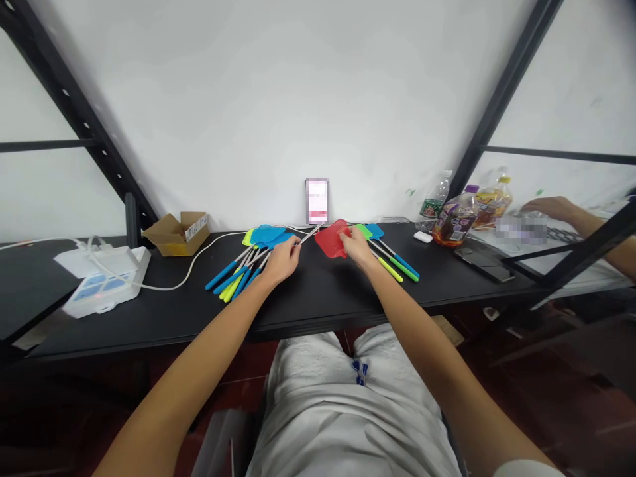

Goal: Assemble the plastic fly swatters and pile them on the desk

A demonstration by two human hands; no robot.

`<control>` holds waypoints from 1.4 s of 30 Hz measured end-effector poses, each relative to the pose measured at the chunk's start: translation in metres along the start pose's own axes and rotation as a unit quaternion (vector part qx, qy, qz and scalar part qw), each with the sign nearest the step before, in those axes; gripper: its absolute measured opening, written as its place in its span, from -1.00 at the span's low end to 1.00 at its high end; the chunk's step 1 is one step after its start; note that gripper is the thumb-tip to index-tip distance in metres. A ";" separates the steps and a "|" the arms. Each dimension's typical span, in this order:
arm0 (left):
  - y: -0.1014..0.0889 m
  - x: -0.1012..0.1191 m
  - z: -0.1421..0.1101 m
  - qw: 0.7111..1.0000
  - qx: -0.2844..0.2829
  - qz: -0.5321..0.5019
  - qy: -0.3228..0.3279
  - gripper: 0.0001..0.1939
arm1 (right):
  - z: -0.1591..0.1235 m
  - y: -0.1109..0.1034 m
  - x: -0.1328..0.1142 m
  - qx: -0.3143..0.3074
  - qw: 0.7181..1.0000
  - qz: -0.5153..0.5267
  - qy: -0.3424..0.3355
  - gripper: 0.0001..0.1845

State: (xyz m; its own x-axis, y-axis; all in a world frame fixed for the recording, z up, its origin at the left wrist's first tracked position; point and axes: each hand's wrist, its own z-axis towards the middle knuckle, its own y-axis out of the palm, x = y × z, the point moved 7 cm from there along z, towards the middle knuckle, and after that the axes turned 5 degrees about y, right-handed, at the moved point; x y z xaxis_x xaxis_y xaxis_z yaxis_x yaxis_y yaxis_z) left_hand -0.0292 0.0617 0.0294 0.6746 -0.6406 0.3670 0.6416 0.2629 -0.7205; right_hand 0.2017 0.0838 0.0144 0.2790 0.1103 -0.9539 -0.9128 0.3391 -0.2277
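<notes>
My right hand (pixel 355 244) is closed on the edge of a red fly swatter head (pixel 332 240), held over the middle of the black table. My left hand (pixel 283 260) pinches a thin metal rod (pixel 311 234) that slants up to the right, its tip close to the red head. Whether rod and head are joined I cannot tell. Beside my left hand lies a pile of fly swatters (pixel 243 268) with blue and yellow-green handles and heads. To the right of my right hand lie several more swatters (pixel 392 258) with green, blue and yellow grips.
A phone (pixel 318 200) with a lit screen leans on the wall. On the left are an open cardboard box (pixel 177 233), a white case (pixel 106 281) and a white cable (pixel 191 268). Bottles (pixel 454 217), a white earbud case (pixel 423 236) and a dark phone (pixel 484 264) occupy the right. Another person's hand (pixel 554 207) shows beyond the frame.
</notes>
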 end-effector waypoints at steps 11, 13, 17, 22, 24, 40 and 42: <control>0.008 0.005 -0.002 0.999 -0.035 -0.025 0.033 -0.73 | 0.009 -0.034 -0.007 0.083 0.924 0.373 -0.023 -0.79; 0.008 0.006 -0.002 0.998 -0.037 -0.028 0.038 -0.74 | 0.007 -0.031 -0.009 0.075 0.921 0.381 -0.026 -0.78; 0.008 0.008 -0.002 0.998 -0.040 -0.034 0.043 -0.75 | 0.002 -0.023 -0.016 0.047 0.923 0.381 -0.035 -0.78; 0.008 0.008 -0.002 0.997 -0.036 -0.041 0.046 -0.77 | -0.003 -0.022 -0.021 0.038 0.912 0.407 -0.029 -0.78; 0.008 0.007 -0.002 0.998 -0.038 -0.039 0.044 -0.78 | -0.003 -0.023 -0.022 0.042 0.906 0.420 -0.033 -0.76; 0.006 0.006 -0.003 0.999 -0.026 -0.016 0.036 -0.76 | -0.001 -0.021 -0.019 0.019 0.929 0.368 -0.027 -0.82; 0.005 0.006 -0.002 0.999 -0.021 -0.012 0.036 -0.74 | -0.002 -0.020 -0.019 0.013 0.925 0.378 -0.019 -0.86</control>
State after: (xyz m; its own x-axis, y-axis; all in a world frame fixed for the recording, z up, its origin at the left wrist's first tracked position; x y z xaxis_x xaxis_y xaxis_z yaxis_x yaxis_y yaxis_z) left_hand -0.0227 0.0579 0.0264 0.6299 -0.6974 0.3419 0.6401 0.2168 -0.7371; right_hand 0.2141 0.0727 0.0368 -0.4265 0.3577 -0.8307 -0.8434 0.1744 0.5081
